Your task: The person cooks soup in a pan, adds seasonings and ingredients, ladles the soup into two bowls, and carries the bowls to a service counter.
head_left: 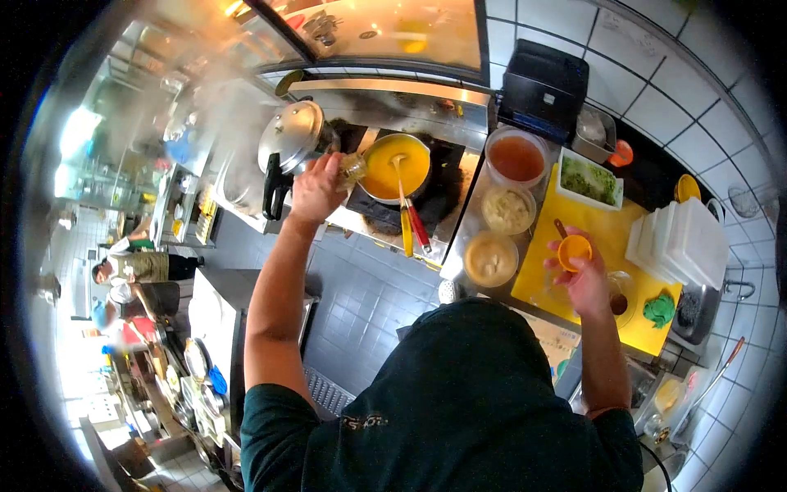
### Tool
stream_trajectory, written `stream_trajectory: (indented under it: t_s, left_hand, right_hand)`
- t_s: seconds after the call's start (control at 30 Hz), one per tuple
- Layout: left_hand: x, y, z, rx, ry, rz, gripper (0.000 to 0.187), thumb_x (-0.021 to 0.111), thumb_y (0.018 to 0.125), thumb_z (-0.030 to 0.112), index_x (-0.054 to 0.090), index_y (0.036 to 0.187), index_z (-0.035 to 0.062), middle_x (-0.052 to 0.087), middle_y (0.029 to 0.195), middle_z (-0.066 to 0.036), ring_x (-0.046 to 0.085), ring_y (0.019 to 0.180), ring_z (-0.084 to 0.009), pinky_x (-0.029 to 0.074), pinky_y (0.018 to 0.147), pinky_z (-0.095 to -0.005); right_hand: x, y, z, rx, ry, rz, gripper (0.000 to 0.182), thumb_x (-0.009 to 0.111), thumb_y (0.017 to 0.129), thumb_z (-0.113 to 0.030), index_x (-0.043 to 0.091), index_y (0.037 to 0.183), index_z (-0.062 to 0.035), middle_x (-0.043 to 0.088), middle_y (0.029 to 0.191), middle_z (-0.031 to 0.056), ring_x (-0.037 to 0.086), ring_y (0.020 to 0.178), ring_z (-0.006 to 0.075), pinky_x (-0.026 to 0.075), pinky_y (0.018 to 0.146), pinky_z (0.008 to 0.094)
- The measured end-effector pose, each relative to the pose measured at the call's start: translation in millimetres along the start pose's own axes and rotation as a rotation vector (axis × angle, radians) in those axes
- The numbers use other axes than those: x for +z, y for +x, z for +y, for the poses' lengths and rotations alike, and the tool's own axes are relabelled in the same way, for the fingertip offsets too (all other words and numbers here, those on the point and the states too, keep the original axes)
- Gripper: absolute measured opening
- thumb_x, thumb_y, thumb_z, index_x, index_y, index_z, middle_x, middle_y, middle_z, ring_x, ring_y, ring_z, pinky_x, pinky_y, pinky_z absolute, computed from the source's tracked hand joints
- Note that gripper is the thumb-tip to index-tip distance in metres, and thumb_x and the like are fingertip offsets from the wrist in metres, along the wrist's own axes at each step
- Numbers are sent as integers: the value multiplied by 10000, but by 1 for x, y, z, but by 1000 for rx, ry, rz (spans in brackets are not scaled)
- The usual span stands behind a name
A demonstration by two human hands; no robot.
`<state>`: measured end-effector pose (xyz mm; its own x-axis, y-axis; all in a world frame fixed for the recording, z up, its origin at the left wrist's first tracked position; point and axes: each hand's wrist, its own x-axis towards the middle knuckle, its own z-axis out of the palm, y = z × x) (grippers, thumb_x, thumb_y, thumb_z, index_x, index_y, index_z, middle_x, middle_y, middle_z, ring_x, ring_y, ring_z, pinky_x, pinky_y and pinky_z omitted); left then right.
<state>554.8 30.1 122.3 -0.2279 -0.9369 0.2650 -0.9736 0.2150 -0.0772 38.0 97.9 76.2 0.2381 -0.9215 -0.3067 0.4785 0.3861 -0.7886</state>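
My left hand (318,190) grips a small clear jar (352,170), tipped sideways at the left rim of a pot (368,190). Orange-yellow liquid (384,174) fills the pot, and a ladle (397,164) stands in it. Two handles, one yellow (407,230) and one red (418,226), lean out over the near rim. On the right, my right hand (587,283) has its fingers around a round orange cap (575,252), above a yellow cutting board (541,254). What the jar contains is hard to make out.
A lidded pressure cooker (291,135) stands left of the pot, its black handle (275,187) jutting forward. Between stove and board are tubs of red-brown liquid (516,156), pale pieces (507,209) and beige paste (490,259). Chopped greens (589,180) sit behind. Other people (147,266) stand far left.
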Motion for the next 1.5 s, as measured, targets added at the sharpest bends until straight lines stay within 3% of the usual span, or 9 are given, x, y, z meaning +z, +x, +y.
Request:
stream_trajectory:
  t_s: [0.63,1.03,1.13,1.23,1.33,1.5]
  left_hand:
    - [2,29,-25,93,226,-133,541,754,731,198,548,1224,115,623,993,-95,629,915,-336,558,733,-452]
    - [3,18,-17,-144,25,-87,604,766,716,243,535,1258,110,665,1052,-145,639,1014,-353,537,842,-460]
    - [0,19,-14,-311,-30,-201,652,767,702,246,518,1289,111,667,1077,-162,641,1021,-355,527,857,-469]
    - [7,19,-22,-313,-74,-181,658,765,696,243,519,1292,109,665,1080,-170,643,1015,-364,523,857,-476]
    - [9,21,-23,-266,-86,-135,668,765,690,241,515,1294,107,664,1080,-178,643,1000,-374,523,851,-478]
    - [10,39,-13,-139,-97,-109,636,756,689,225,519,1267,105,664,1077,-156,633,995,-381,527,837,-480]
  right_hand:
    - [-7,-11,-2,-44,17,67,520,599,866,-201,505,1367,-102,657,1153,166,715,920,259,611,630,277]
    - [-1,-8,-8,-68,-28,64,523,574,874,-221,497,1378,-108,665,1154,162,717,920,244,599,616,259]
    - [-3,-5,-7,-79,-21,55,519,559,876,-203,493,1381,-103,663,1159,170,719,914,242,598,607,253]
    - [-3,-4,-6,-76,27,69,551,558,857,-142,466,1397,-94,650,1155,188,714,880,289,601,590,290]
    - [1,-5,-9,-77,-1,79,544,575,859,-192,486,1387,-99,663,1153,172,717,894,241,599,607,250]
    - [-2,-4,4,-185,-10,125,552,584,853,-192,485,1388,-98,660,1159,169,717,883,240,599,606,248]
